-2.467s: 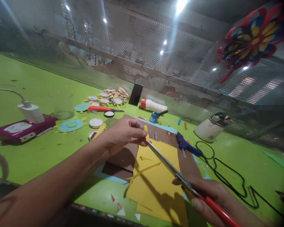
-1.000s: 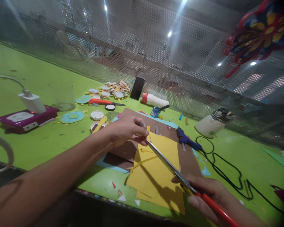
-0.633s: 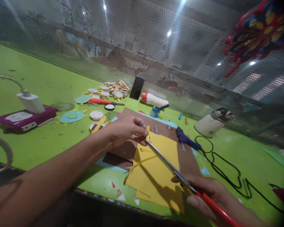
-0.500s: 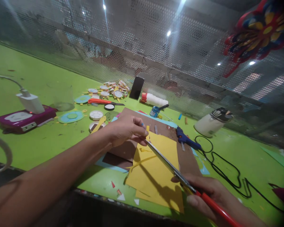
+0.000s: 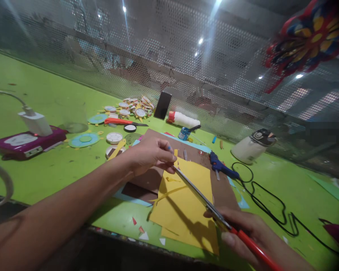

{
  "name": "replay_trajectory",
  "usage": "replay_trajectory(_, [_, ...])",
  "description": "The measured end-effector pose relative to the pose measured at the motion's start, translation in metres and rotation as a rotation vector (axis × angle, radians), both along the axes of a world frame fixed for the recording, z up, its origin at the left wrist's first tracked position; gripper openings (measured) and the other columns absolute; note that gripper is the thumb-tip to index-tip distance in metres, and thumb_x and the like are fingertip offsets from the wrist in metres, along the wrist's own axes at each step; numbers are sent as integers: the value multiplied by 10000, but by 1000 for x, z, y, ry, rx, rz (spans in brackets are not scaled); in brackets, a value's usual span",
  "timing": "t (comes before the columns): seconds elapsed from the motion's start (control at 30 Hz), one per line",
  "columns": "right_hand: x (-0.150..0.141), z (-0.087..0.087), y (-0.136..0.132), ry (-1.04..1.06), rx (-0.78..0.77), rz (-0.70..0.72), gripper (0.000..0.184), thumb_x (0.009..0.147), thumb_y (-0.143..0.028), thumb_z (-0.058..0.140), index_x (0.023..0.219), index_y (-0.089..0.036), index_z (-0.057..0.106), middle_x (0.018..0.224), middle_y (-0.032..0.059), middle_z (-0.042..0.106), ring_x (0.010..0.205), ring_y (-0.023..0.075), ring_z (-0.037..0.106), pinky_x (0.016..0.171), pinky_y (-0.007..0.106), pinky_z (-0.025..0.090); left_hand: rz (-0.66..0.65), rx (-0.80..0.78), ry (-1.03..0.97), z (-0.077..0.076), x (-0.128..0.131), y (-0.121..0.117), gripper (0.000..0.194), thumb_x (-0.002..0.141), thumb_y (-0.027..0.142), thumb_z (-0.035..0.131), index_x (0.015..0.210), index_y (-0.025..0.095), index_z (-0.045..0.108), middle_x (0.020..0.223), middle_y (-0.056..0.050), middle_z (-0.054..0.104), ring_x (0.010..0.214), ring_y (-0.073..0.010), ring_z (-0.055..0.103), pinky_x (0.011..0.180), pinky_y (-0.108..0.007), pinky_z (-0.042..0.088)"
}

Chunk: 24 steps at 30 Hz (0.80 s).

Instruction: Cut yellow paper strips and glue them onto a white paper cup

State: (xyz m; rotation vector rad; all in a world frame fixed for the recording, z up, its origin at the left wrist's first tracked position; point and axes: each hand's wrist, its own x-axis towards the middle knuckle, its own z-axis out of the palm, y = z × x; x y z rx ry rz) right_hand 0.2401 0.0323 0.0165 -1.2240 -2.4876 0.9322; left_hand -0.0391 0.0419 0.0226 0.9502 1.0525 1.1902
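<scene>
My right hand [image 5: 245, 229] is closed around the red handles of a pair of scissors [image 5: 196, 192]. The blades point up and left, and their tips meet the fingertips of my left hand [image 5: 155, 154]. Those fingers are pinched on a small yellow paper strip [image 5: 175, 152], much of it hidden by the fingers. Below the blades lie yellow paper sheets [image 5: 186, 210], with thin yellow offcuts [image 5: 172, 192] on top. Under them is brown card [image 5: 228, 192] over light blue paper.
A blue glue gun [image 5: 222, 165] with a black cord lies to the right, near a white bottle [image 5: 248, 146]. Beyond my left hand are a red-handled knife [image 5: 121, 121], a phone [image 5: 163, 105] and several small paper turtles [image 5: 139, 113]. A purple power strip [image 5: 28, 143] stands at left.
Both hands, the scissors and the yellow strip hold almost the same positions. The whole view has shifted very slightly.
</scene>
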Motion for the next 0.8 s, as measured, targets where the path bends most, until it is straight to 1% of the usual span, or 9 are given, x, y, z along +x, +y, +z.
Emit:
replay_trajectory(0.13, [0,-3,-1,20,22,-18,338,789,-406,563,1036,-235,719,938,71,733,889,271,671,754,308,549,-4,2,-1,0,-1,0,169,707,-3,596,621,114,510,555,-9,602,496,-139,638,593,-292,545])
replay_trajectory(0.3, [-9,6,0,43,6,18,389,769,-484,580,996,-207,730,893,69,729,841,258,674,740,309,554,5,4,10,1,0,-1,170,708,-7,595,617,111,512,554,-14,605,505,-140,643,596,-286,549])
replay_trajectory(0.4, [-11,9,-1,40,-1,29,388,770,-496,583,980,-207,736,885,67,731,841,258,675,747,307,552,5,2,9,1,0,-1,171,708,-9,593,619,113,511,556,-17,608,505,-141,643,598,-290,550])
replay_trajectory(0.53, [-4,4,-1,18,25,-19,351,785,-447,577,1009,-225,730,925,65,738,867,267,676,756,316,555,-5,8,6,0,-1,-1,168,708,-1,598,619,114,513,560,-20,609,508,-141,643,603,-296,552])
replay_trajectory(0.63, [-1,0,-1,23,34,-6,325,789,-417,571,991,-226,741,903,66,743,877,272,672,763,325,557,-5,9,6,0,-1,-1,169,710,1,599,618,114,513,559,-15,606,506,-138,641,599,-290,551])
replay_trajectory(0.8, [-5,3,-1,28,36,-14,333,778,-435,591,978,-216,741,951,66,737,842,257,679,730,291,561,-2,5,11,1,-1,-1,172,709,-7,595,618,113,512,555,-11,601,504,-138,641,588,-282,550])
